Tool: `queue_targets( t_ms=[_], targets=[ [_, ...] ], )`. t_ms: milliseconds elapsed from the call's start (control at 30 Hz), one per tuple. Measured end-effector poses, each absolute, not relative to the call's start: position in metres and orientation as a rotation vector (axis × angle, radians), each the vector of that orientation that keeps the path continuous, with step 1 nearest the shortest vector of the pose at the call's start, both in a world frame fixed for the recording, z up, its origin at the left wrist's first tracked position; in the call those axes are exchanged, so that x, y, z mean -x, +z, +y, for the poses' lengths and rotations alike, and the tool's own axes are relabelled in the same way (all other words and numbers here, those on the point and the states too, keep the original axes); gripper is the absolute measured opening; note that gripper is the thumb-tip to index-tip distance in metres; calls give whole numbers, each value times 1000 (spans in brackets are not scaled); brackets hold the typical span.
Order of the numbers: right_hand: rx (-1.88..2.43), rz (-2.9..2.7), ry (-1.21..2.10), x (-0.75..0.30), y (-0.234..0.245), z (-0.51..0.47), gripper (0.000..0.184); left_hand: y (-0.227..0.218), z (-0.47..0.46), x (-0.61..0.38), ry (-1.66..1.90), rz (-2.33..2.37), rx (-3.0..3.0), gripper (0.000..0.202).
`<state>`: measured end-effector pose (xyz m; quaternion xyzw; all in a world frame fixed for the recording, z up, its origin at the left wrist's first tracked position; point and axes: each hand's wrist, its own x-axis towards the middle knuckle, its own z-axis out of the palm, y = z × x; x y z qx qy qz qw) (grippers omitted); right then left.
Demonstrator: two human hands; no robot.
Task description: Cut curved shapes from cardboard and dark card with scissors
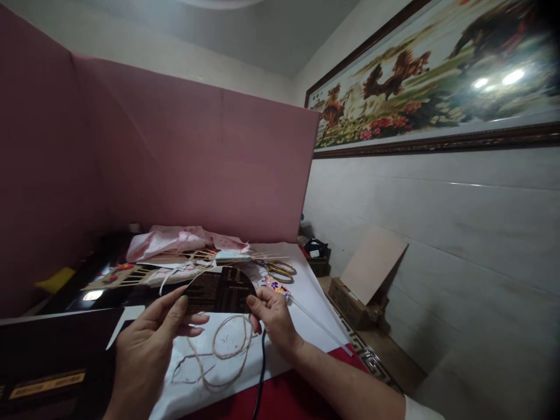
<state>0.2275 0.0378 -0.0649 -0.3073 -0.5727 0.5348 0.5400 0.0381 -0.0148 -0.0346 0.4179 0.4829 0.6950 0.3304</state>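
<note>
Between both hands is a dark, printed piece of card [219, 290] with a rounded top edge. My left hand [164, 324] pinches its left end between thumb and fingers. At its right end, my right hand [271, 312] grips the edge with the thumb on top. Below the card, a loop of tan twine [223, 354] lies on the white sheet [236, 388]. A thin black cord [262, 373] hangs down by my right hand. Scissors with gold handles [280, 268] lie just beyond the card.
Behind the card are pink fabric [175, 240] and several thin sticks [140, 273]. A dark printed box or board [52, 361] stands at the left. A pink panel [196, 151] rises at the back. A clear stick [321, 324] lies at the right.
</note>
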Motion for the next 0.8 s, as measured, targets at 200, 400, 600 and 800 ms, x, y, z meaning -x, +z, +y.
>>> queue_targets(
  t_ms=[200,400,600,800],
  targets=[
    [720,-1342,1198,-226,-66,36,47,-35,-15,-40,1815,1285,-1085,43],
    [662,-1321,1214,-224,-63,32,44,-32,-11,-40,1802,1213,-878,50],
    [608,-1223,1270,-223,-60,33,33,-32,-6,-40,1765,1143,-764,44],
    [585,-1221,1239,-225,-59,32,39,-33,-3,-44,1758,1112,-679,42]
  ],
)
